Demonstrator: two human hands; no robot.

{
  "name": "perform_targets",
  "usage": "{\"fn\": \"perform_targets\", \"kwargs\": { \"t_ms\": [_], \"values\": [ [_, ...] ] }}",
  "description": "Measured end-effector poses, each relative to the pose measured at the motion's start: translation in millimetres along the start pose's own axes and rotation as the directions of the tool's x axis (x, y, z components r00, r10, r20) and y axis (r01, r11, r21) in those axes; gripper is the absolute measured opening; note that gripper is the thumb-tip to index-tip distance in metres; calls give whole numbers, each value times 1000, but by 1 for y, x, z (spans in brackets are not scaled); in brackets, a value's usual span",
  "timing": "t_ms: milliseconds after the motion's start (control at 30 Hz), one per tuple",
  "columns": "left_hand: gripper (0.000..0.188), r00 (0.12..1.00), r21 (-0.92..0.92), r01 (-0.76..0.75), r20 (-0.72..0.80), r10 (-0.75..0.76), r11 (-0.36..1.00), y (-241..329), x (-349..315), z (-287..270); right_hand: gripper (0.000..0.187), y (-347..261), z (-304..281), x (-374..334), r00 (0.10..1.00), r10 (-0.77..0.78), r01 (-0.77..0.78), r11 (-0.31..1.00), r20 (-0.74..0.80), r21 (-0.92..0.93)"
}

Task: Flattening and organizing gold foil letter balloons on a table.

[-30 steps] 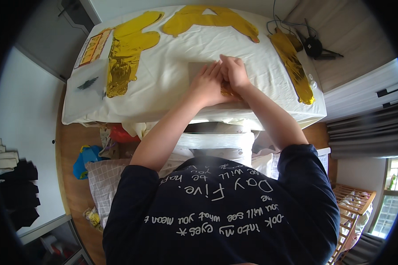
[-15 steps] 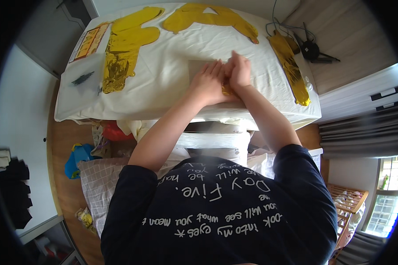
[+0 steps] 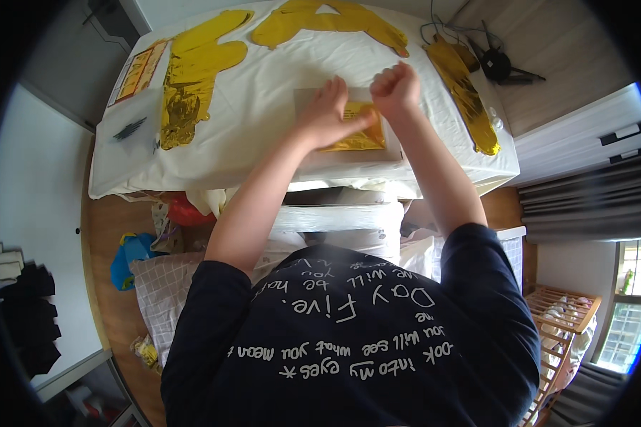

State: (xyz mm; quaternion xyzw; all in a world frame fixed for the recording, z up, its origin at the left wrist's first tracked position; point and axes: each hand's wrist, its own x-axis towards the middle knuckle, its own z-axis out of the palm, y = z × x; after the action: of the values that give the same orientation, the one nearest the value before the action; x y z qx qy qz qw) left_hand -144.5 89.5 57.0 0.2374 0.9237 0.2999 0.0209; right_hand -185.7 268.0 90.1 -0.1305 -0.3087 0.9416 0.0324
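A folded gold foil piece [image 3: 363, 139], flat and shiny, lies on a greyish rectangular sheet [image 3: 303, 103] near the front of the white-covered table. My left hand [image 3: 327, 117] is over its left side, fingers stretched and thumb reaching across the foil. Whether that hand touches the foil or hovers is hard to tell. Just beyond the foil's right corner, my right hand [image 3: 397, 89] is closed in a fist. Its curled fingers hide whatever they may hold.
Flat gold foil balloons lie on the table: one at left [image 3: 192, 78], an arch-shaped one [image 3: 313, 18] at the back and a narrow one [image 3: 463, 99] at right. A black fan-like object [image 3: 497, 64] stands back right. A translucent sheet [image 3: 117, 160] covers the left corner.
My hands have come apart: the right fist moved up and to the right, and the left hand shifted left with its thumb spread. More of the gold foil piece shows.
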Motion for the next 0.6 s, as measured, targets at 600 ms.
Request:
{"fn": "perform_targets", "kwargs": {
  "t_ms": [600],
  "values": [
    [62,834,-782,522,385,-397,339,-29,-178,1,31,87,-46,-179,521,-116,784,-327,846,-528]
  ]
}}
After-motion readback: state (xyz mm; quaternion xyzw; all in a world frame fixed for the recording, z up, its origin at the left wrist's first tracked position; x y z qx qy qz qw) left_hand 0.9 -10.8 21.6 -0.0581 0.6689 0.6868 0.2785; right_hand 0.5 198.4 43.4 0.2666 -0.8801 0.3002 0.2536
